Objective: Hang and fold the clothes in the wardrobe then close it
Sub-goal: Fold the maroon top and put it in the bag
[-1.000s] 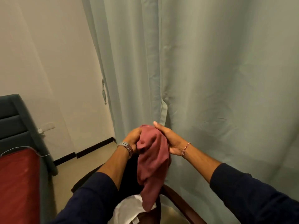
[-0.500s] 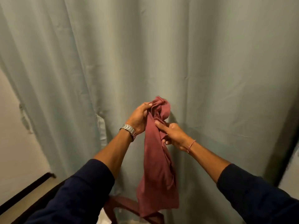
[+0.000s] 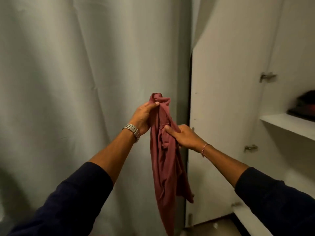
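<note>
A dusty-red garment (image 3: pixel 166 167) hangs bunched in front of me, its lower end trailing down toward the floor. My left hand (image 3: pixel 144 116) grips the garment's top, thumb across the cloth, a metal watch on its wrist. Lower and to the right, my right hand (image 3: pixel 180 135) pinches a fold of the garment's middle. The white wardrobe (image 3: pixel 226 99) stands open at the right, its door swung out toward me. A white shelf (image 3: pixel 288 123) inside carries a dark folded item (image 3: pixel 305 106).
A pale green curtain (image 3: pixel 76 99) fills the left and centre behind the garment. Metal hinges (image 3: pixel 267 76) stick out along the wardrobe door's inner edge. A lower wardrobe shelf (image 3: pixel 250 220) and a strip of floor show at the bottom right.
My view has swung right, from the chair and wall past the curtain to the open wardrobe. The garment was lifted off the chair and now hangs lengthwise between both hands.
</note>
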